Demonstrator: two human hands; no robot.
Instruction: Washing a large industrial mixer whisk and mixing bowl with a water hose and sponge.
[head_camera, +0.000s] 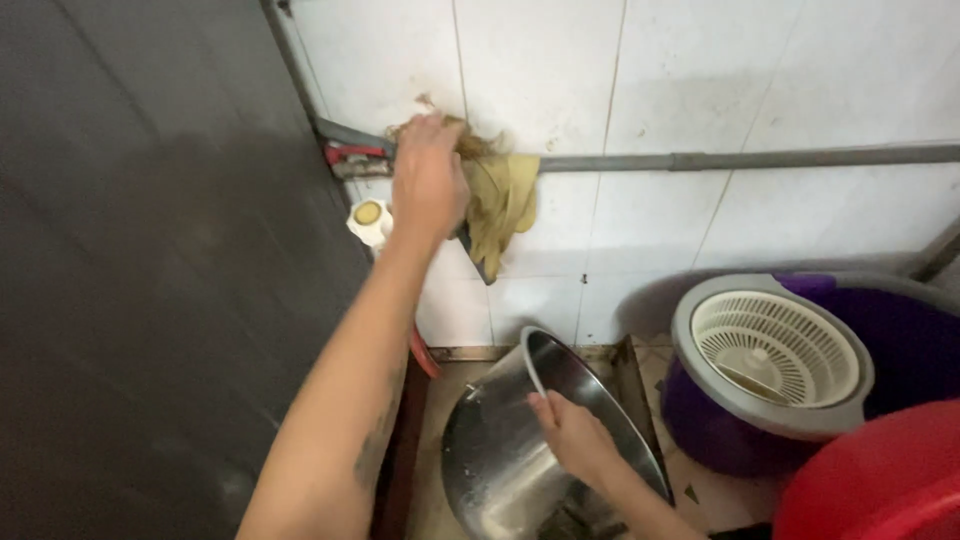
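Observation:
My left hand (428, 180) reaches up to a grey pipe (740, 159) that runs along the white tiled wall, and it grips a yellowish-brown rag (503, 200) draped over that pipe. Part of the rag hangs down below the pipe, to the right of my fingers. Lower down, my right hand (572, 432) holds the rim of a large steel pot (500, 450), which is tilted on its side with its opening facing right. A red-handled valve (352, 153) sits on the pipe just left of my left hand.
A dark grey metal panel (150, 270) fills the left side. A purple mop bucket (900, 330) with a cream spinner basket (775, 345) stands at the right. A red plastic basin (880, 480) is in the bottom right corner. A small white fitting (369, 218) sticks out below the valve.

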